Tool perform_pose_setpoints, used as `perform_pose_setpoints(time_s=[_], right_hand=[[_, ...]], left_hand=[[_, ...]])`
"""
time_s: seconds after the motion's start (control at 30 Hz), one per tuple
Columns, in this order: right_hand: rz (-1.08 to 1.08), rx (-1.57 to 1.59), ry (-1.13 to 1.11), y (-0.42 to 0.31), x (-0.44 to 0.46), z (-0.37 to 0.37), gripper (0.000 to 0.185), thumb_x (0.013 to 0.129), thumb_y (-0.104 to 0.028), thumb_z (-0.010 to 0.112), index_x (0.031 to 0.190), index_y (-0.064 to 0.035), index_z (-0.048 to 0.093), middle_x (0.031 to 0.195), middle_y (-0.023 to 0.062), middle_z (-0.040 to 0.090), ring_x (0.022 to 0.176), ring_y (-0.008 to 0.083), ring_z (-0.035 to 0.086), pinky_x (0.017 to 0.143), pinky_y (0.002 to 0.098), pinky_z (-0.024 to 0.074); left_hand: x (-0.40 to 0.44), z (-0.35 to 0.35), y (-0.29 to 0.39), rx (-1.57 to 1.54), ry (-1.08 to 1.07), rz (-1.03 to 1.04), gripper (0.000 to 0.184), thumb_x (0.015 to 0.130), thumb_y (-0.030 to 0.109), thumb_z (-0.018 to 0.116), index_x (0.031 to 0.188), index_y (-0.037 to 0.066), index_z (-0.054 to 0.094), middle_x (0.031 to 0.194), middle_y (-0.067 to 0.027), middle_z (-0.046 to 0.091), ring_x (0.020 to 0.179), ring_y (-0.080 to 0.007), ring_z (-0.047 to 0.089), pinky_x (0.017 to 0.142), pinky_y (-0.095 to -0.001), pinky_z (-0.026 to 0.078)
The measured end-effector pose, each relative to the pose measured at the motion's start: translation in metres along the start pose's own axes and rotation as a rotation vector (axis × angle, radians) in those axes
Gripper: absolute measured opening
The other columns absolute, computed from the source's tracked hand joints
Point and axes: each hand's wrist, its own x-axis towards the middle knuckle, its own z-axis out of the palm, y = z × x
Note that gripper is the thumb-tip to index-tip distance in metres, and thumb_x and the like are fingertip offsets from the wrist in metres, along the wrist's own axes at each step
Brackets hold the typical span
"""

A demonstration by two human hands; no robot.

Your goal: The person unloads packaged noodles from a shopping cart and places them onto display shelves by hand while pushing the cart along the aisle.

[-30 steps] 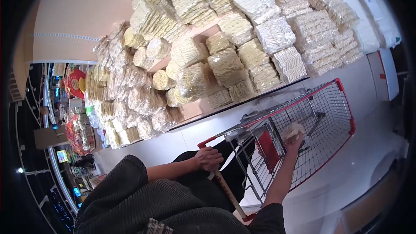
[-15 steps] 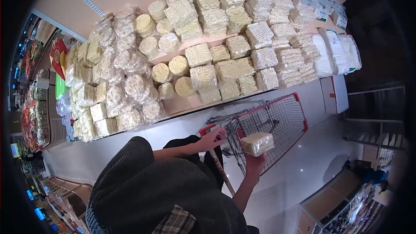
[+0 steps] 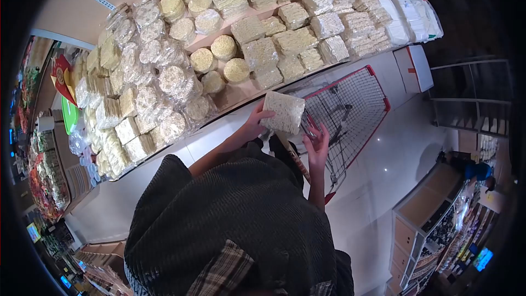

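Note:
A square pack of dried noodles (image 3: 284,112) in clear wrap is held by my left hand (image 3: 256,120), its thumb over the left edge. My right hand (image 3: 316,141) is beside the pack's right side, fingers apart and partly curled, with nothing seen in it. Both hands are above the handle end of the wire shopping cart (image 3: 353,112), which has red trim. Beyond the hands, stacked noodle packs (image 3: 260,52) and round noodle cakes (image 3: 236,69) lie on the display shelf (image 3: 233,94).
White bags (image 3: 411,19) lie at the shelf's right end, above a white box (image 3: 419,68). A person in blue (image 3: 478,169) is at the far right near a wooden counter (image 3: 408,230). A green item (image 3: 69,114) stands at the left.
The noodle pack has come up out of the cart and passed from my right hand to my left. My left hand has left the cart handle. The view has shifted.

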Motion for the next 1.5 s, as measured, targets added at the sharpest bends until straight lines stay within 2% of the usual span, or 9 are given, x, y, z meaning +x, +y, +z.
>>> perform_pose_setpoints(time_s=[0.13,0.3,0.6,0.9,0.93,1.1,1.23,1.37,1.5], right_hand=[[0.146,-0.383,-0.058,0.058,-0.029,-0.019,0.052,0.097,-0.019,0.072,0.142,-0.0059,0.050,0.116,0.0110,0.065,0.103,0.0203,0.065,0.087,0.0381,0.0537],[0.241,-1.204,-0.132,0.171,-0.052,-0.029,0.048,0.088,-0.036,0.075,0.122,-0.0081,0.058,0.114,0.0184,0.069,0.097,0.0395,0.070,0.084,0.0477,0.0539],[0.496,-0.963,-0.375,0.206,-0.014,-0.061,0.046,0.076,-0.036,0.075,0.108,-0.0046,0.064,0.103,0.0222,0.072,0.103,0.0424,0.069,0.087,0.0489,0.0536],[0.534,-0.882,-0.383,0.211,-0.009,-0.061,0.030,0.075,-0.022,0.070,0.094,0.0006,0.067,0.081,0.0134,0.070,0.076,0.0206,0.066,0.071,0.0377,0.0523],[0.580,-0.834,-0.383,0.197,-0.009,-0.056,0.025,0.077,-0.021,0.070,0.091,-0.0004,0.066,0.077,0.0087,0.068,0.070,0.0170,0.063,0.065,0.0353,0.0507],[0.690,-0.733,-0.395,0.205,-0.005,-0.059,0.013,0.080,-0.016,0.069,0.083,-0.0047,0.064,0.071,0.0020,0.062,0.061,0.0136,0.058,0.055,0.0329,0.0458],[0.585,-0.735,-0.435,0.250,-0.003,-0.078,0.009,0.080,-0.014,0.069,0.080,-0.0070,0.063,0.069,-0.0001,0.060,0.057,0.0118,0.055,0.050,0.0313,0.0415],[0.612,-0.801,-0.437,0.250,-0.001,-0.080,0.030,0.080,-0.024,0.071,0.099,-0.0004,0.072,0.083,0.0149,0.074,0.079,0.0231,0.072,0.071,0.0393,0.0551],[0.612,-0.811,-0.411,0.249,-0.003,-0.078,0.026,0.078,-0.021,0.070,0.095,-0.0020,0.071,0.081,0.0115,0.071,0.076,0.0205,0.070,0.067,0.0388,0.0557]], left_hand=[[-0.006,-0.021,-0.001,-0.099,0.052,0.032,0.057,0.093,0.022,0.061,0.145,0.006,0.043,0.130,-0.0151,0.062,0.115,-0.0304,0.067,0.095,-0.0477,0.057],[-0.004,-0.015,0.013,-0.065,0.070,0.045,0.057,0.093,0.023,0.061,0.144,0.008,0.041,0.127,-0.0144,0.063,0.111,-0.0306,0.068,0.084,-0.0489,0.058],[-0.026,-0.016,0.014,-0.118,0.102,0.045,0.057,0.093,0.025,0.061,0.145,0.011,0.042,0.129,-0.0131,0.063,0.111,-0.0305,0.068,0.080,-0.0506,0.060],[-0.026,-0.041,0.015,-0.051,0.111,0.145,0.062,0.094,0.028,0.060,0.149,0.009,0.041,0.139,-0.0154,0.056,0.127,-0.0353,0.059,0.102,-0.0571,0.051],[-0.031,-0.021,0.031,-0.186,0.065,0.157,0.063,0.090,0.019,0.062,0.149,0.009,0.040,0.131,-0.0128,0.060,0.121,-0.0292,0.064,0.100,-0.0435,0.053],[-0.029,-0.026,0.040,0.162,0.057,0.444,0.061,0.089,0.014,0.065,0.146,0.010,0.044,0.137,-0.0140,0.057,0.126,-0.0303,0.060,0.105,-0.0471,0.050],[-0.017,-0.038,0.063,-0.295,0.038,0.207,0.063,0.080,-0.008,0.073,0.136,0.014,0.051,0.134,-0.0164,0.058,0.128,-0.0319,0.058,0.107,-0.0485,0.048],[-0.026,-0.046,0.074,0.603,0.188,0.745,0.059,0.080,-0.013,0.072,0.129,0.014,0.054,0.128,-0.0133,0.061,0.129,-0.0297,0.057,0.107,-0.0478,0.047],[-0.031,-0.069,0.115,-0.078,0.195,0.565,0.045,0.088,-0.002,0.069,0.129,0.013,0.056,0.125,-0.0087,0.062,0.127,-0.0270,0.056,0.106,-0.0471,0.047]])
